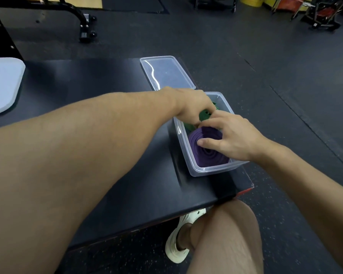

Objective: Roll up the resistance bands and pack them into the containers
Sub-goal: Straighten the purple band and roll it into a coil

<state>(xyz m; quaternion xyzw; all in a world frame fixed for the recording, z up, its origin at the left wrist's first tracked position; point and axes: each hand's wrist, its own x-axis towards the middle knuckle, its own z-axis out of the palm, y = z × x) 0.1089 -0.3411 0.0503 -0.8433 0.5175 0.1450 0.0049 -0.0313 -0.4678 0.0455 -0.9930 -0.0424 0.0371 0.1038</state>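
Dim, even indoor light; glare streaks the lid (166,73), edges bend, perhaps slightly soft.

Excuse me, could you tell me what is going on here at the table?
A person is packing rolled resistance bands into a clear plastic container on a black table. The right hand rests on a coiled purple band at the near end, while the left hand presses a green band in behind it. The container's clear lid lies just beyond, still off.
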